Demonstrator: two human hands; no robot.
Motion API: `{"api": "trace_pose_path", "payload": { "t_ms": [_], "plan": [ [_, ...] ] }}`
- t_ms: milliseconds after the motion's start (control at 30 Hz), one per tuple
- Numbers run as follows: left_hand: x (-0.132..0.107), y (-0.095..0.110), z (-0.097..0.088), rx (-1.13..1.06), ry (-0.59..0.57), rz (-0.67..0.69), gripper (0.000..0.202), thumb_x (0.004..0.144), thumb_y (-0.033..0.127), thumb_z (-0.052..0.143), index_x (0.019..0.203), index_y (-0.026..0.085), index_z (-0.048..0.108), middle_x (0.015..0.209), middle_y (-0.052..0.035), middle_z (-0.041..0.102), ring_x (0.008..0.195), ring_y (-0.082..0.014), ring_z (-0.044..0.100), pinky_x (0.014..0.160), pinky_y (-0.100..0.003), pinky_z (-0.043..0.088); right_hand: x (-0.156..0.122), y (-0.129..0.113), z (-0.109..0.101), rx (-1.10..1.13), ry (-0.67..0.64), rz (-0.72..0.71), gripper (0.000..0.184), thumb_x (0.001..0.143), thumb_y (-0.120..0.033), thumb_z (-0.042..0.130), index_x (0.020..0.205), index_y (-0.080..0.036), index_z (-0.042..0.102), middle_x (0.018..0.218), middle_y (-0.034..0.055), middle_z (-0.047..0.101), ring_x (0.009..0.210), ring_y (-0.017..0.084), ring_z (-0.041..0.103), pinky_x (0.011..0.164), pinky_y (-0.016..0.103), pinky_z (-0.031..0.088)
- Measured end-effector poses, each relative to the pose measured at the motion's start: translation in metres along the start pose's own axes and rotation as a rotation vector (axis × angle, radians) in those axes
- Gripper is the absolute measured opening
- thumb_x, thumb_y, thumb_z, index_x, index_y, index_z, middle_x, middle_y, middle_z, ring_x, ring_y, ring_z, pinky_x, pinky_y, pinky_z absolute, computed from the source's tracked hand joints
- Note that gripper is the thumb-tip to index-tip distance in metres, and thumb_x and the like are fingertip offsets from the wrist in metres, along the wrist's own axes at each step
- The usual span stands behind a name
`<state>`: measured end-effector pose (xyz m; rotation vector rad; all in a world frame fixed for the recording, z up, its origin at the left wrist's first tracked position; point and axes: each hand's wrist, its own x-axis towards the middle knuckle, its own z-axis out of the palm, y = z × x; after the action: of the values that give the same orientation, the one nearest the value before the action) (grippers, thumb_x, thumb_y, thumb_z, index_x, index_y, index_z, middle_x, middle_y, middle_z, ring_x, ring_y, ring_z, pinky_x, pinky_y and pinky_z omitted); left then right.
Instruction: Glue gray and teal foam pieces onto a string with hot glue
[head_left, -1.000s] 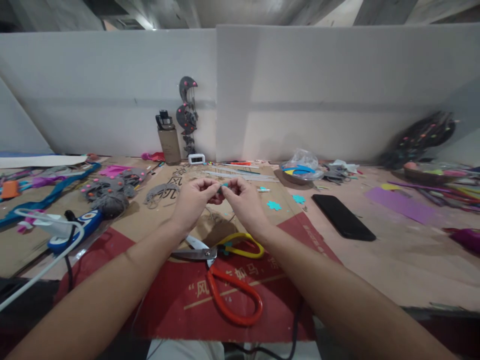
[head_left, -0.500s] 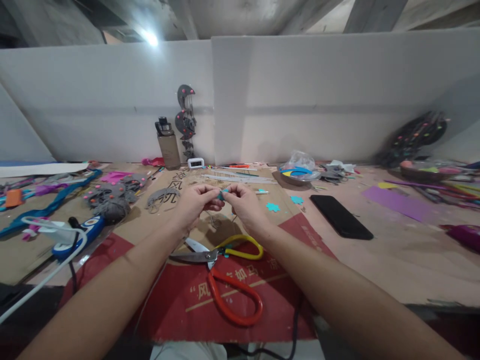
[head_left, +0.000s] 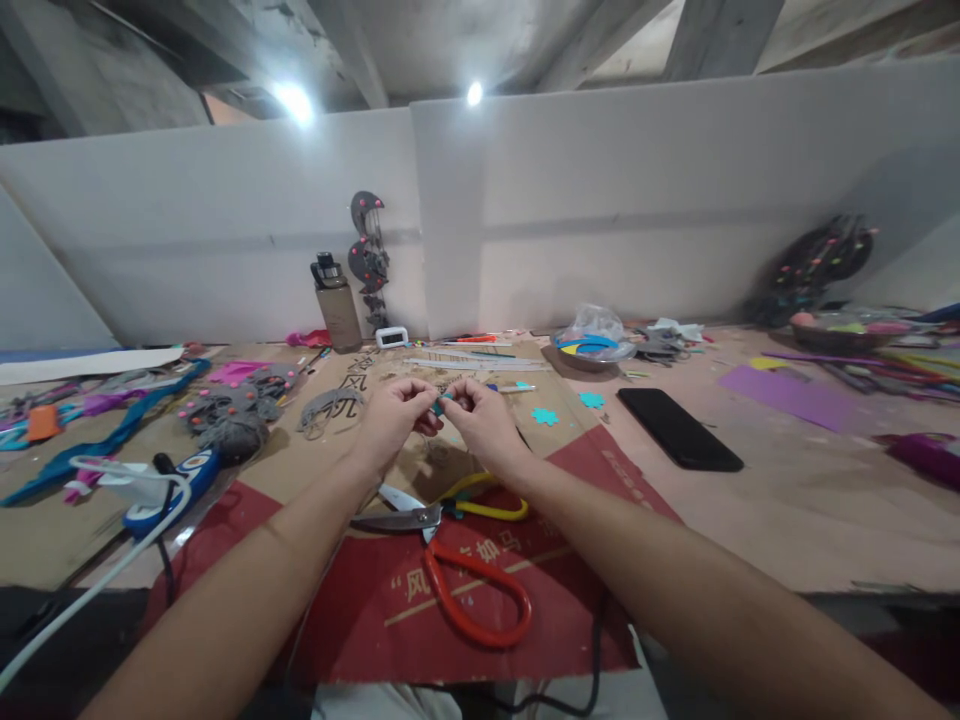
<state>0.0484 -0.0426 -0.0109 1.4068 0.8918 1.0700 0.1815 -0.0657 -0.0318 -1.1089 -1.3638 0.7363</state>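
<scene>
My left hand (head_left: 391,415) and my right hand (head_left: 480,422) meet above the cardboard sheet (head_left: 315,455), fingers pinched together on a small teal piece (head_left: 441,401) held between them. Below my wrists lie red-handled scissors (head_left: 472,590) and yellow-handled scissors (head_left: 480,500), blades pointing left. Two teal cut-out shapes (head_left: 545,415) rest on the cardboard just right of my right hand.
A black phone (head_left: 679,442) lies to the right. A brown bottle (head_left: 337,305) and a small white clock (head_left: 392,338) stand by the white back wall. Grey felt pieces (head_left: 232,415), a glue gun (head_left: 169,480) and a white cable sit left; a bowl (head_left: 596,345) and purple sheet (head_left: 799,395) right.
The view has tilted up, so the table sits lower in frame. My hands stay pinched together on the teal piece, shifted slightly left.
</scene>
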Motion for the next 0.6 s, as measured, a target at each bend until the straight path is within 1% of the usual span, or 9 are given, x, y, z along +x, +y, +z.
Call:
{"api": "trace_pose_path", "payload": {
  "t_ms": [67,133,200,267,400,600],
  "plan": [
    [0.002,0.0,-0.001,-0.086,-0.035,-0.048,0.025,0.069,0.037,0.065,0.074,0.013,0.06,0.058,-0.0024,0.063,0.05,-0.0113,0.059,0.05,-0.022,0.048,0.002,0.002,0.0,0.027,0.003,0.024,0.018,0.072,-0.035,0.055,0.07,-0.018,0.051,0.057,-0.0057,0.04,0.053,0.008,0.034,0.05,0.021,0.028],
    [0.004,-0.001,-0.001,-0.154,-0.045,-0.068,0.026,0.07,0.036,0.064,0.08,0.012,0.06,0.064,-0.0036,0.065,0.054,-0.0131,0.062,0.051,-0.024,0.05,0.004,0.004,-0.001,0.06,0.004,0.049,0.019,0.072,-0.036,0.055,0.07,-0.018,0.051,0.057,-0.0058,0.04,0.052,0.008,0.034,0.05,0.021,0.028],
    [0.005,-0.002,-0.002,-0.169,-0.037,-0.059,0.029,0.068,0.033,0.066,0.088,0.012,0.06,0.068,-0.0034,0.066,0.056,-0.0142,0.064,0.053,-0.026,0.051,0.005,0.006,-0.001,0.096,0.003,0.064,0.02,0.071,-0.038,0.056,0.071,-0.018,0.051,0.056,-0.0061,0.04,0.051,0.007,0.034,0.049,0.021,0.028],
    [0.004,-0.002,-0.002,-0.128,-0.037,-0.029,0.033,0.066,0.03,0.069,0.092,0.013,0.059,0.068,-0.0028,0.066,0.056,-0.0138,0.063,0.055,-0.026,0.052,0.006,0.008,-0.001,0.113,0.007,0.067,0.02,0.07,-0.037,0.056,0.071,-0.018,0.051,0.055,-0.0061,0.041,0.051,0.008,0.034,0.049,0.021,0.028],
    [0.003,-0.003,-0.001,-0.011,-0.056,0.015,0.028,0.067,0.031,0.07,0.084,0.011,0.061,0.064,-0.0031,0.064,0.056,-0.0119,0.062,0.056,-0.024,0.051,0.007,0.011,0.001,0.077,0.015,0.061,0.019,0.069,-0.036,0.057,0.069,-0.018,0.052,0.056,-0.0055,0.044,0.052,0.008,0.036,0.05,0.021,0.029],
    [0.004,-0.005,-0.004,0.023,-0.061,-0.002,0.023,0.068,0.031,0.067,0.079,0.012,0.059,0.057,-0.0009,0.061,0.048,-0.0102,0.057,0.049,-0.021,0.047,0.004,0.011,0.004,0.038,-0.004,0.031,0.019,0.07,-0.036,0.055,0.067,-0.018,0.05,0.055,-0.0063,0.04,0.052,0.008,0.033,0.052,0.022,0.029]
  ]
}}
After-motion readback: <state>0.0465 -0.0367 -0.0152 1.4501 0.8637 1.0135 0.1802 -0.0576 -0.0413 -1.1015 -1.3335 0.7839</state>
